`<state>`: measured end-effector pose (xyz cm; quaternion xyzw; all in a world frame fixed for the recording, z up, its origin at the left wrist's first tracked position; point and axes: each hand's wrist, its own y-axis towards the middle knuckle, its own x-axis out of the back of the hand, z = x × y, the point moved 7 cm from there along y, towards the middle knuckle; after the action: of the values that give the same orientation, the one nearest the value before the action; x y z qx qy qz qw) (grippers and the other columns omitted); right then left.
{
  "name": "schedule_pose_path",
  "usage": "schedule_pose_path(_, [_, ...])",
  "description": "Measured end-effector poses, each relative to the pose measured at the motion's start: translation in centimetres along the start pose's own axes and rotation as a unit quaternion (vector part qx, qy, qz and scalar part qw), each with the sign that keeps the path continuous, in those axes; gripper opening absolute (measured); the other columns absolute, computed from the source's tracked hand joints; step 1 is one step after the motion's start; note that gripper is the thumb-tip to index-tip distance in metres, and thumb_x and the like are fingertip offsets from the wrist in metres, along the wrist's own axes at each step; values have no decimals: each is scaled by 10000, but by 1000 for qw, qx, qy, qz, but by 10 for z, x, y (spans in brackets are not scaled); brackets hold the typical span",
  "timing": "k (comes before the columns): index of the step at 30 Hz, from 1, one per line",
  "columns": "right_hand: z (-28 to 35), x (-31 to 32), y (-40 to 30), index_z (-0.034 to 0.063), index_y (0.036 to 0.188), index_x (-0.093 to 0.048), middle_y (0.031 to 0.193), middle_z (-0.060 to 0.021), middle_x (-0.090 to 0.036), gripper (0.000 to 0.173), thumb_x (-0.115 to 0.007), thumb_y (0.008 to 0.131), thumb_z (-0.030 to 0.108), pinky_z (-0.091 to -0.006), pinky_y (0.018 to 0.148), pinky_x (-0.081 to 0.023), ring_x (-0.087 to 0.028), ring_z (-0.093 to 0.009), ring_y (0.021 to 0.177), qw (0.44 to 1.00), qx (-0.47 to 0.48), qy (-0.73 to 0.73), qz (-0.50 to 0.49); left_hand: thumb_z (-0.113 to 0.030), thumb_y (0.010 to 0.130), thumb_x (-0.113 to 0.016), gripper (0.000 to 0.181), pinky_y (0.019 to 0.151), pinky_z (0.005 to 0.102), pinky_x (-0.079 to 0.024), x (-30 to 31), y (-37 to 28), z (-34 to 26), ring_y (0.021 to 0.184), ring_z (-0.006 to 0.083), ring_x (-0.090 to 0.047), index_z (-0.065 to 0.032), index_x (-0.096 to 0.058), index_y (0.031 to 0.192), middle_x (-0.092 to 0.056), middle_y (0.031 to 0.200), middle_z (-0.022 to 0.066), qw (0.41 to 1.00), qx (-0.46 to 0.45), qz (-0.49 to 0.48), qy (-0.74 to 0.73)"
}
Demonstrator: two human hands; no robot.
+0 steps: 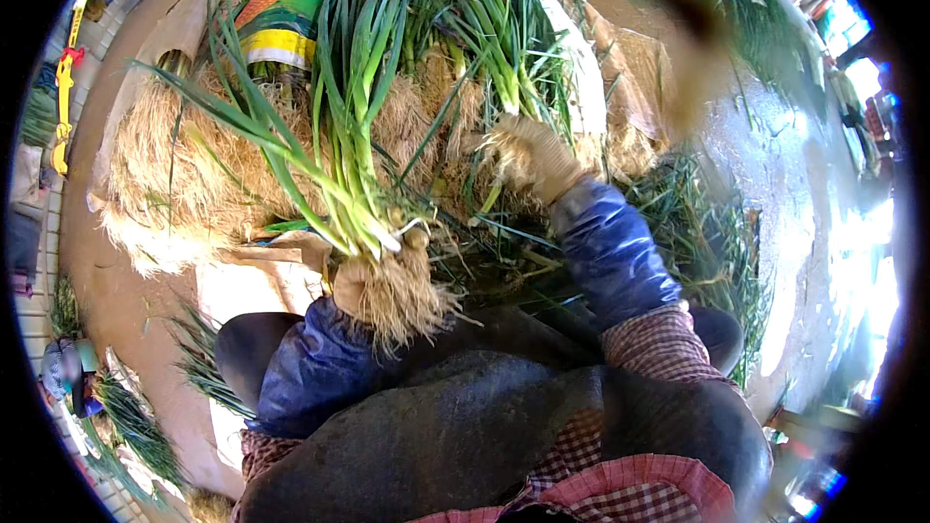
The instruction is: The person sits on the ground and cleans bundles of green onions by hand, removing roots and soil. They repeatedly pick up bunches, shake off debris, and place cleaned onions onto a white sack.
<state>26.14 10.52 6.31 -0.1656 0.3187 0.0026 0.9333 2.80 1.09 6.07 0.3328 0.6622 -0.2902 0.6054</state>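
My left hand (352, 285) is closed around the root end of a bunch of green onions (356, 181). Their white bases and stringy roots (407, 294) spill over the fingers, and the leaves point away from me. Farther forward on the right, my right hand (541, 156), blurred, grips a second clump of green onions (511, 83) low down by its pale roots. Both forearms wear blue waterproof sleeves. Behind the hands lie more green onions with tangled tan roots (167, 167) facing me.
A colourful printed sack (283, 14) wraps one bundle; brown sacking (628, 65) lies at the right. Loose leaf trimmings (697, 247) heap beside my right knee. A yellow metal bar (65, 87) stands at far left. A person (69, 370) is at lower left. A blurred dark shape hangs upper right.
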Motion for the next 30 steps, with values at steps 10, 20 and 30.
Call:
schedule_pose_path(10, [-69,-57,-60,-4,1280,-540,1401,-201,-447,626,-479,939,516,-363,1055,-322,-494,-272,1189,951,30,-298,71,-43,809,-599,518,890,494,-539,8,-1,18,1007,331,-650,39,-456,1300,-636,1114,204,990,7,-92,102])
schedule_pose_path(20, [-39,4,-21,57,1061,-626,896,-102,-664,442,-567,906,466,-345,606,-443,-581,-177,659,969,7,-219,-115,-75,789,-612,381,795,485,-578,46,-3,17,884,335,-684,90,-577,1130,-660,1030,230,971,28,-171,165])
schedule_pose_path(30, [-28,-2,-28,-14,1081,-609,881,-84,-652,294,-653,880,196,-268,600,-497,-580,-172,649,971,61,-170,-155,-32,796,-574,321,733,397,-593,40,0,25,823,303,-694,119,-609,1077,-682,949,209,939,3,-260,225])
